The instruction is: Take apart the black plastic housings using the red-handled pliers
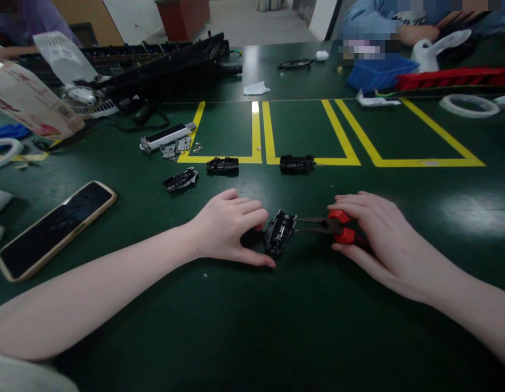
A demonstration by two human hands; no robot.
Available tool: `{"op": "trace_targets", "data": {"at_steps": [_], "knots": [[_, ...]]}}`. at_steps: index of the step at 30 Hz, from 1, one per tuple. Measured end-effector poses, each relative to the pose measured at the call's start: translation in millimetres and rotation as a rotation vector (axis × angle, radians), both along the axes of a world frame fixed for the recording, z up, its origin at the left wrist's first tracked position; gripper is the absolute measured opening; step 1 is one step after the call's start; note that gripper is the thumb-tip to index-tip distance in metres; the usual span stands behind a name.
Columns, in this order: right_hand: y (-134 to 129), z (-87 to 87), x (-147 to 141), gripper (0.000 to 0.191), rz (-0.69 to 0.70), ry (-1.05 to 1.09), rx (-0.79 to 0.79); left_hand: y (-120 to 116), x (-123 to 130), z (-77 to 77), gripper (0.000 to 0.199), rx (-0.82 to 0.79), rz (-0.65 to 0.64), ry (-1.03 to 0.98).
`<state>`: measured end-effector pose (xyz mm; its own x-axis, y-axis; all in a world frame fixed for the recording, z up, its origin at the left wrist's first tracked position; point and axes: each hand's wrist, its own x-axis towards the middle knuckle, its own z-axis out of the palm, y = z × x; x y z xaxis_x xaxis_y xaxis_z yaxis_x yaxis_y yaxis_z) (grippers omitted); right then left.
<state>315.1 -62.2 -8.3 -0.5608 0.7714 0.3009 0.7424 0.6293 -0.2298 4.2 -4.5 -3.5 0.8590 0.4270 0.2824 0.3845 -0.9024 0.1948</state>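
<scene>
A small black part (280, 232) lies tilted on the green table between my two hands. Around its left side is my left hand (234, 228), thumb and fingers apart, fingertips close to or touching its edge. Red-handled pliers (332, 226) are held in my right hand (372, 237), their jaws spread a little and their tips at the part's right edge. Farther off lie three similar black parts, one (181, 179) at the left, one (223, 165) by the yellow tape, and another (297, 163) across the tape right of centre.
A phone (58, 228) lies at the left. Metal pieces (176, 147) sit near a black-and-white bar (168, 136). Farther back are a long black assembly (166, 68), a blue bin (378, 73), a tape roll (469, 105) and other people.
</scene>
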Motion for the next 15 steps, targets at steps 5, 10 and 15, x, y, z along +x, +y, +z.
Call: {"op": "trace_targets", "data": {"at_steps": [5, 10, 15], "knots": [[-7.1, 2.4, -12.1, 0.039, -0.153, 0.177, -0.079, -7.0, 4.9, -0.8, 0.085, -0.023, 0.032, -0.055], [-13.2, 8.1, -19.3, 0.026, -0.154, 0.224, -0.102, -7.9, 9.2, -3.1, 0.095, -0.090, 0.015, 0.012], [-7.1, -1.0, -14.9, 0.038, 0.002, 0.107, 0.009, -6.2, 9.3, -4.1, 0.084, -0.153, 0.003, 0.017]]}}
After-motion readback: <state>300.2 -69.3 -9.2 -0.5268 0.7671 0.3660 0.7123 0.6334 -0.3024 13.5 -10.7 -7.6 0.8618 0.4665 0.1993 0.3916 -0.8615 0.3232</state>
